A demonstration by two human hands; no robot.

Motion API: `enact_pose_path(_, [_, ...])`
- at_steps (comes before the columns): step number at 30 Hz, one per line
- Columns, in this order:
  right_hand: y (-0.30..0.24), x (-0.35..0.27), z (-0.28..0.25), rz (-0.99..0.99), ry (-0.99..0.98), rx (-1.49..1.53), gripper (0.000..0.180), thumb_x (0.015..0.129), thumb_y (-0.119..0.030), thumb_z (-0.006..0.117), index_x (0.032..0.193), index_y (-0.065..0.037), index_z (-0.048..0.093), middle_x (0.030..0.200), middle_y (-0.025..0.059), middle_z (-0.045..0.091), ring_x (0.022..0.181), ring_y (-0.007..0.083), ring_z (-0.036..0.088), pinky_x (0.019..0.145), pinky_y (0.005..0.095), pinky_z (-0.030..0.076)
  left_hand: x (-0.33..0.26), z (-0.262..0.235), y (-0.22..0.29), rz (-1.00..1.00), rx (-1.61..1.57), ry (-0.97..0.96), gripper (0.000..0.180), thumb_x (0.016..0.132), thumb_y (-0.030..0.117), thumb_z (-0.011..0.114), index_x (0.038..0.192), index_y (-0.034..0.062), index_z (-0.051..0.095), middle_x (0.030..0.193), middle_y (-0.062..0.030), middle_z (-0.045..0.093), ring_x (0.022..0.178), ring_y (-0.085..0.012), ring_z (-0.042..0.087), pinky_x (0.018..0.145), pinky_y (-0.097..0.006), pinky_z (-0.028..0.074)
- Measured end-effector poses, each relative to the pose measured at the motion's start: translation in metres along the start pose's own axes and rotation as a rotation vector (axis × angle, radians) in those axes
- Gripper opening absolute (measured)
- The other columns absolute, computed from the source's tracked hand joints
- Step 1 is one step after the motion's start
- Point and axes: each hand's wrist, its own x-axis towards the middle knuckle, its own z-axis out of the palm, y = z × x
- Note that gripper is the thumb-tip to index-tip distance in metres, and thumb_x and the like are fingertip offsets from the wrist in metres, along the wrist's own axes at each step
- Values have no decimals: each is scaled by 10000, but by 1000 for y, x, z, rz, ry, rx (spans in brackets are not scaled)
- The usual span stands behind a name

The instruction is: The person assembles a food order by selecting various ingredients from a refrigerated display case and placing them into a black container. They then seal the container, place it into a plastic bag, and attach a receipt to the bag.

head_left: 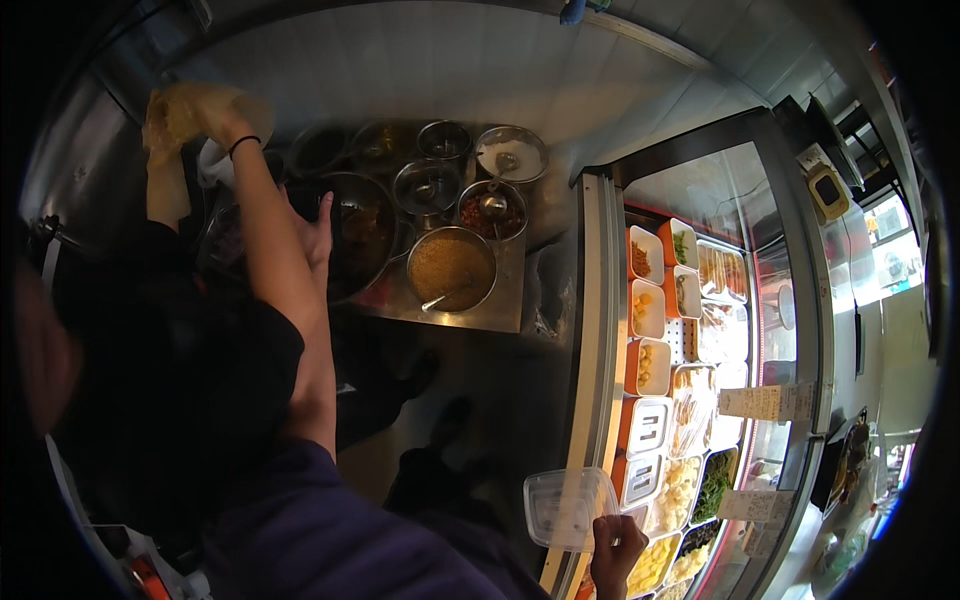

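Beside display case (700, 330), right grip (617, 548) around clear container (565, 507)

Dark purple sleeve (330, 530), bare hand (617, 550)

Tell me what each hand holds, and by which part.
The right hand holds a clear plastic container by its near right corner. The left hand is at the rim of a large metal bowl; a grip cannot be told.

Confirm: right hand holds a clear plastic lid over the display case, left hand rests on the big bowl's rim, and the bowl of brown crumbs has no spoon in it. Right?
Not quite. In the head view the crumb bowl does have a spoon leaning at its front edge. The rest stands: right hand holds the lid; left hand on the big bowl.
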Motion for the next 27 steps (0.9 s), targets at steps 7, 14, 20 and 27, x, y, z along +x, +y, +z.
enact_pose_path(7, [-2,-40,-26,-225,33,45,136,850,-37,700,768,15,605,631,69,614,568,125,547,547,285,422,-149,25,-24,-122,-652,-462,545,1036,480,380,1297,42,572,1218,-137,638,1091,-284,651,912,-452,565])
enact_pose_path(14, [15,-82,-31,-446,149,36,127,850,-66,684,779,11,612,673,117,654,592,212,614,599,335,464,-383,-10,-85,-377,-1081,-837,494,1040,431,398,1215,33,632,1122,-130,685,1008,-264,686,826,-411,598])
enact_pose_path(20, [34,-135,16,-503,-55,262,163,901,-83,658,798,31,603,657,82,608,607,149,546,577,303,436,-535,-183,-142,367,-276,-484,371,1002,331,534,1203,38,641,1151,-134,681,998,-230,694,805,-353,606])
enact_pose_path(27, [-31,-212,108,-785,-408,84,237,903,-135,686,754,18,583,560,61,519,519,117,435,496,301,357,-640,-390,-66,79,-1271,-462,421,946,320,644,1269,51,624,1202,-147,675,1060,-295,686,873,-426,594])
